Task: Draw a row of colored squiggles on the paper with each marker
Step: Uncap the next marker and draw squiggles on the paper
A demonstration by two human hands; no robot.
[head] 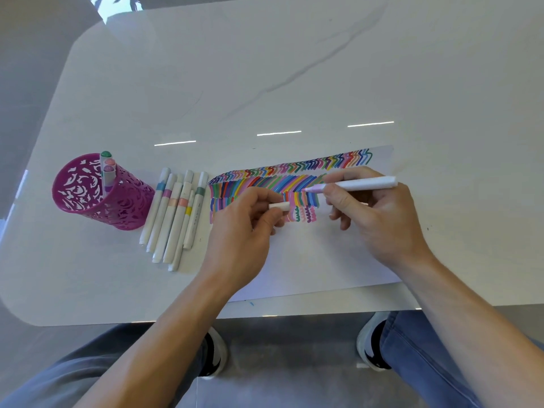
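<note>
Glossy white tabletop (294, 69), grey veining, three strip-light reflections across the middle. Near left edge: magenta cut-out pen cup (88, 198), upright, three markers (107, 169) standing inside, caps up (green, pink, lilac). Just right of the cup: batch of loose white markers (173, 213), side by side and touching, coloured bands near the far ends. Below the near edge: jeans and two dark shoes with white soles.

Paper (309, 260) flat at the near edge, right of the loose markers. Far part filled with multicoloured squiggles (294, 169): zigzag row on top, slanted strokes under it, then short vertical strokes, then a short wavy row. Near part blank.

Left hand (244, 228) over the paper's left-centre, pinching a white cap (279, 205) between thumb and fingers, hiding part of the lower rows. Right hand (374, 219) gripping a white marker (362, 184), uncapped, barrel pointing right, pale pink tip pointing left over the right end of the slanted band. Tip-to-paper contact: cannot tell. Cap and tip near each other, apart.
</note>
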